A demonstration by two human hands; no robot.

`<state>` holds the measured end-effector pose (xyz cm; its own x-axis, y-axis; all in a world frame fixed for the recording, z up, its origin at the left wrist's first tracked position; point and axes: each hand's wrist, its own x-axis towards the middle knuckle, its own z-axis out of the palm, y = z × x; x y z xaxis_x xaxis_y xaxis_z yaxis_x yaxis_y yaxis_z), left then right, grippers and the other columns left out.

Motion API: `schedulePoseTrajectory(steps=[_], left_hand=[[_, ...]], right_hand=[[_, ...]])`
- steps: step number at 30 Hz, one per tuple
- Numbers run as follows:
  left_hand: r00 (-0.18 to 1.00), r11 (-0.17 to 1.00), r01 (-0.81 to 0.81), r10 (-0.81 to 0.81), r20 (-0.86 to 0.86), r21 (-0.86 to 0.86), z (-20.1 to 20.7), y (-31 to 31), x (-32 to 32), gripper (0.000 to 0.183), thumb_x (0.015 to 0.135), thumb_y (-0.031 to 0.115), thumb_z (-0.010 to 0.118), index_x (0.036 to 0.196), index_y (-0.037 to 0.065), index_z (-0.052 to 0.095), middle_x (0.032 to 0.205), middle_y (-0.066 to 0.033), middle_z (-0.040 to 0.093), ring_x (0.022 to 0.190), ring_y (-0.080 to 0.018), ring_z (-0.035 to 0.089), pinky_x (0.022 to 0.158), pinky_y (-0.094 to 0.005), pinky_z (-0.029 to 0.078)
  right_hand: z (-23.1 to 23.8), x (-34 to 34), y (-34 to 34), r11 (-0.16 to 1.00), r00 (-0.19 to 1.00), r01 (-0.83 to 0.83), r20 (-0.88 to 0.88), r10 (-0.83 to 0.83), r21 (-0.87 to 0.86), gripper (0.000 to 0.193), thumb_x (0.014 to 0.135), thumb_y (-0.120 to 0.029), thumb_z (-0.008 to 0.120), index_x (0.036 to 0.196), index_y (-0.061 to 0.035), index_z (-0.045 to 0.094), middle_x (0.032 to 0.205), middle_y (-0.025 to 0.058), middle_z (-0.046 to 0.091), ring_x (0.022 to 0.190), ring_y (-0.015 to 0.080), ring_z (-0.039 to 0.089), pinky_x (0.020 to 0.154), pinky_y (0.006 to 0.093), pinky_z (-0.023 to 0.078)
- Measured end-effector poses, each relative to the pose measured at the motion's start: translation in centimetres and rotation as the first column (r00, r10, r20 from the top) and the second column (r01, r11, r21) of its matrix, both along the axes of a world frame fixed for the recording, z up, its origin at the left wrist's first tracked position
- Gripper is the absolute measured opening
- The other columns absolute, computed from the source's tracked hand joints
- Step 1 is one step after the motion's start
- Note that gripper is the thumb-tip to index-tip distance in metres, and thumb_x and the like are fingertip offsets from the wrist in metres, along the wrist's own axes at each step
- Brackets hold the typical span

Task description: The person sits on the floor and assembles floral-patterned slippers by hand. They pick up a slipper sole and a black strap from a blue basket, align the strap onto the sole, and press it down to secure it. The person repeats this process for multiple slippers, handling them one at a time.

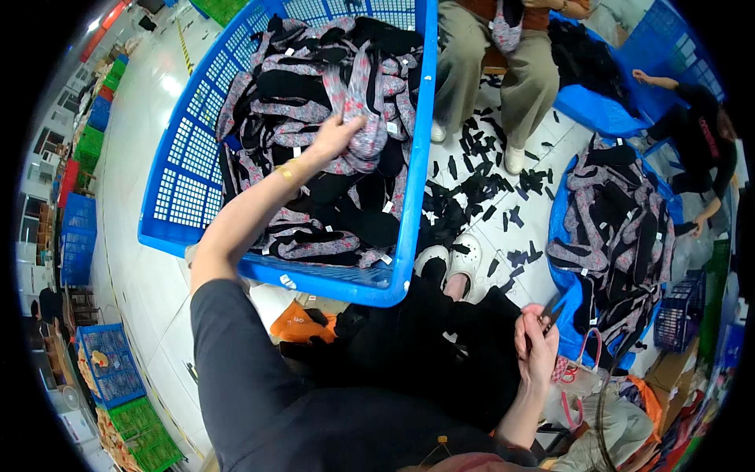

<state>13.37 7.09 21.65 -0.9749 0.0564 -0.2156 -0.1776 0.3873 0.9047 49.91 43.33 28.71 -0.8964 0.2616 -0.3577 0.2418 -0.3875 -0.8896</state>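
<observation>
My left hand (334, 140) reaches over a big blue plastic basket (406, 236), fingers closed on a grey, pink-flowered fabric slipper (366, 141). Its upper end is smeared by motion. Below it lies a heap of similar slippers (295, 86), grey-flowered and black, with small white tags. Down by my lap on the right, my right hand (536, 346) is closed around a pair of small dark scissors (553, 308), blades pointing up and away. The scissors are apart from any fabric.
Black scraps (472, 185) litter the floor beyond my white shoes (465, 259). Across from me sits a person (503, 71) holding a slipper. A blue sheet (562, 228) on the right carries more slippers; another person (708, 141) reaches toward it. An orange bag (303, 322) lies below the basket.
</observation>
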Motion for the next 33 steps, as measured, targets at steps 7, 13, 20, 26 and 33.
schedulePoseTrajectory(steps=[7, 13, 20, 26, 33], left_hand=[[0.814, 0.925, 0.362, -0.374, -0.444, -0.115, 20.6, -0.3, 18.8, 0.036, 0.084, 0.025, 0.069, 0.109, 0.0, 0.064, 0.112, -0.0075, 0.059, 0.103, -0.0158, 0.054, 0.09, -0.032, 0.044], [0.665, 0.736, 0.668, -0.656, -0.357, -0.107, 16.9, 6.1, 33.5, 0.037, 0.074, 0.021, 0.078, 0.102, -0.001, 0.068, 0.123, -0.0179, 0.055, 0.114, -0.0283, 0.053, 0.1, -0.0362, 0.04], [0.623, 0.64, 0.763, -0.765, -0.165, -0.087, 7.1, 9.7, 40.5, 0.025, 0.084, 0.032, 0.071, 0.087, 0.007, 0.074, 0.098, -0.0168, 0.063, 0.089, -0.0277, 0.061, 0.078, -0.0332, 0.048], [0.084, 0.107, 0.96, -0.992, -0.098, -0.26, 6.8, 10.0, 38.9, 0.027, 0.078, 0.037, 0.074, 0.071, 0.012, 0.075, 0.061, -0.006, 0.062, 0.067, -0.0222, 0.057, 0.06, -0.032, 0.043], [-0.43, -0.428, 0.901, -0.903, -0.007, -0.07, 6.4, 11.4, 39.3, 0.031, 0.079, 0.034, 0.073, 0.061, 0.009, 0.072, 0.069, -0.005, 0.064, 0.078, -0.0236, 0.059, 0.071, -0.0326, 0.046]], right_hand=[[2.4, 0.5, -2.0, 0.992, 0.976, -0.07, -0.197, 0.09, 0.106, 0.019, 0.096, -0.012, 0.056, 0.111, 0.0004, 0.058, 0.077, 0.0065, 0.061, 0.051, 0.0054, 0.045, 0.046, 0.018, 0.033], [6.0, 2.3, -4.0, 0.999, 0.846, 0.002, -0.533, 0.025, 0.049, 0.027, 0.087, -0.008, 0.067, 0.109, 0.0019, 0.055, 0.086, 0.0051, 0.065, 0.061, 0.0087, 0.054, 0.059, 0.0228, 0.045], [3.7, 8.5, 0.6, 0.974, 0.9, 0.223, -0.392, -0.188, 0.046, 0.022, 0.084, -0.009, 0.07, 0.104, -0.002, 0.061, 0.091, 0.0006, 0.065, 0.074, 0.0071, 0.059, 0.063, 0.0207, 0.045], [4.9, 11.8, 4.0, 0.919, 0.808, 0.392, -0.463, -0.364, -0.039, 0.019, 0.086, -0.011, 0.067, 0.101, -0.0042, 0.058, 0.086, 0.0002, 0.063, 0.066, 0.0036, 0.058, 0.052, 0.0171, 0.042], [5.8, 10.9, 4.1, 0.856, 0.715, 0.5, -0.496, -0.493, -0.131, 0.016, 0.087, -0.014, 0.068, 0.082, -0.0131, 0.052, 0.063, -0.0086, 0.05, 0.039, -0.0017, 0.032, 0.035, 0.018, 0.02]])
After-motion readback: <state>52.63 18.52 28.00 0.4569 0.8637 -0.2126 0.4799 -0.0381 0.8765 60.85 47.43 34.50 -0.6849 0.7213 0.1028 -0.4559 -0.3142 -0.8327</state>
